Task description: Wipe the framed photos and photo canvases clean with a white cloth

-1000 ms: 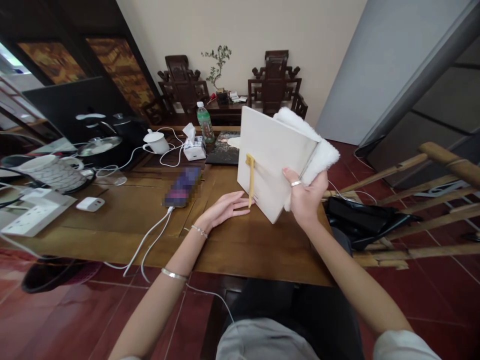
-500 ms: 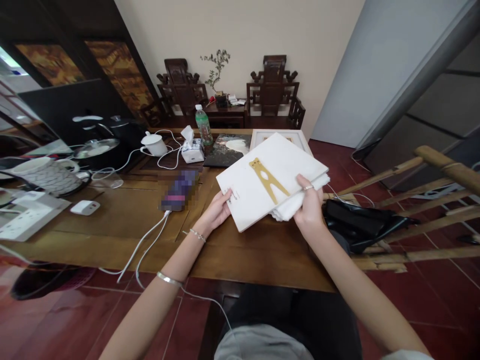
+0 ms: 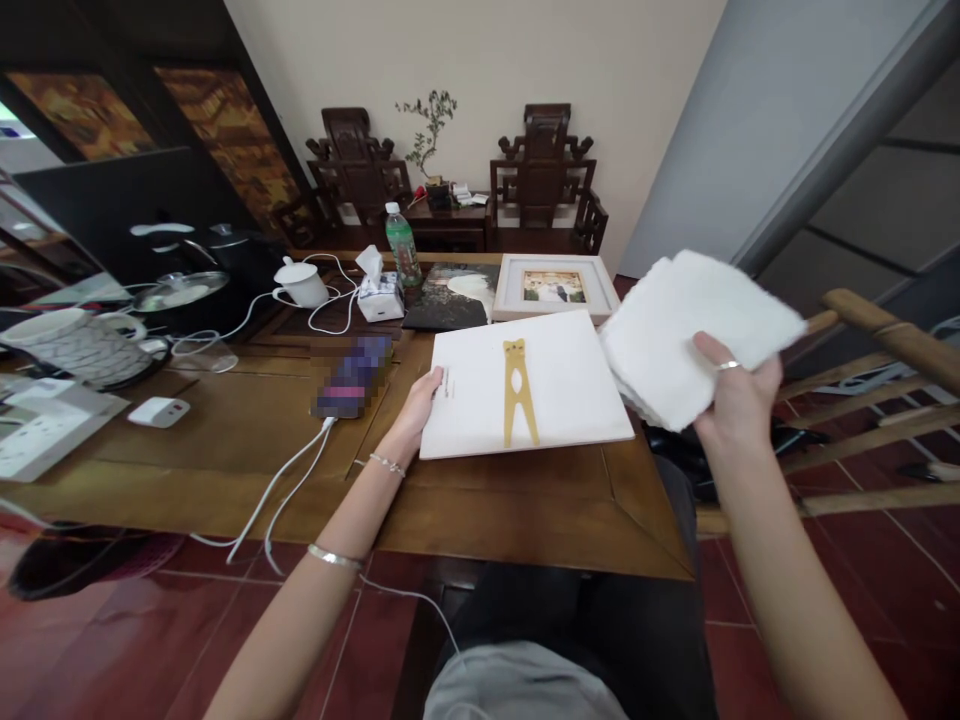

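A white board [image 3: 525, 395] with a yellow stand strip on it lies flat on the wooden table [image 3: 480, 510]. My left hand [image 3: 416, 405] holds its left edge, fingers curled round it. My right hand [image 3: 739, 400] is raised to the right of the board, off the table's right side, and grips a folded white cloth [image 3: 694, 335]. Just behind the board lies a white-framed photo [image 3: 553, 287].
On the table's left are a phone [image 3: 352, 375] on a white cable, a charger [image 3: 157, 411], a power strip, a patterned bowl and pans. Further back stand a white teapot [image 3: 300, 283], a tissue box [image 3: 379, 293], a green bottle [image 3: 401, 245] and a dark picture. Bamboo poles lie at right.
The board went from upright to flat on the table. My right hand let go of it and lifted the white cloth up to the right. The framed photo behind is now uncovered.
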A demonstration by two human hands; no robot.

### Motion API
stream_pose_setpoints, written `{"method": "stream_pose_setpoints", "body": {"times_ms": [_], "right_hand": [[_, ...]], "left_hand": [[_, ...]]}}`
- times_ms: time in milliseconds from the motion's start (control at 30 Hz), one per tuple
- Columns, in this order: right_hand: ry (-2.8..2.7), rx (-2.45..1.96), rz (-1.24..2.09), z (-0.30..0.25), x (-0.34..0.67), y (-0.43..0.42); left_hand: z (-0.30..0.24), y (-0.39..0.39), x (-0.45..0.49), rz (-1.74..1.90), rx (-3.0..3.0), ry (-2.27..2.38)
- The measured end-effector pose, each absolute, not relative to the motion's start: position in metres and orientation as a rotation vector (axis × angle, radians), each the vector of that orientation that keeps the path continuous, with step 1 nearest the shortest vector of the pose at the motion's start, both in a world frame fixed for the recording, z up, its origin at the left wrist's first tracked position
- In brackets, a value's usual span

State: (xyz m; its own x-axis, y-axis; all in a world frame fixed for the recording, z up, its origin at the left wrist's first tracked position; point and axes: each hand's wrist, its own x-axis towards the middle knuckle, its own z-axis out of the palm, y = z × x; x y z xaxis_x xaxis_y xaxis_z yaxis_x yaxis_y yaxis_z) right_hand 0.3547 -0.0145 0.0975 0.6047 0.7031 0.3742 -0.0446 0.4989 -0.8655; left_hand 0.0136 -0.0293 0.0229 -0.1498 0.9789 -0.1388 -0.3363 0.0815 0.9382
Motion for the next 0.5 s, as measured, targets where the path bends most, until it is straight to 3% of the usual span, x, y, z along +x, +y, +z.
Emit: {"method": "stream_pose_setpoints", "body": {"times_ms": [200, 333, 500], "right_hand": [[-1.882, -1.238, -0.2, 0.082, 0.363, -0.049], [-2.517, -0.872, -0.316, 0.063, 0.342, -0.07], [-2.626, -0.802, -0.296, 0.04, 0.325, -0.079]], "left_hand": [[0.033, -0.033, 0.017, 1.323, 0.734, 1.214], [0.033, -0.032, 0.016, 1.284, 0.745, 1.279], [0.029, -0.029, 0.012, 1.27, 0.79, 1.336]]}}
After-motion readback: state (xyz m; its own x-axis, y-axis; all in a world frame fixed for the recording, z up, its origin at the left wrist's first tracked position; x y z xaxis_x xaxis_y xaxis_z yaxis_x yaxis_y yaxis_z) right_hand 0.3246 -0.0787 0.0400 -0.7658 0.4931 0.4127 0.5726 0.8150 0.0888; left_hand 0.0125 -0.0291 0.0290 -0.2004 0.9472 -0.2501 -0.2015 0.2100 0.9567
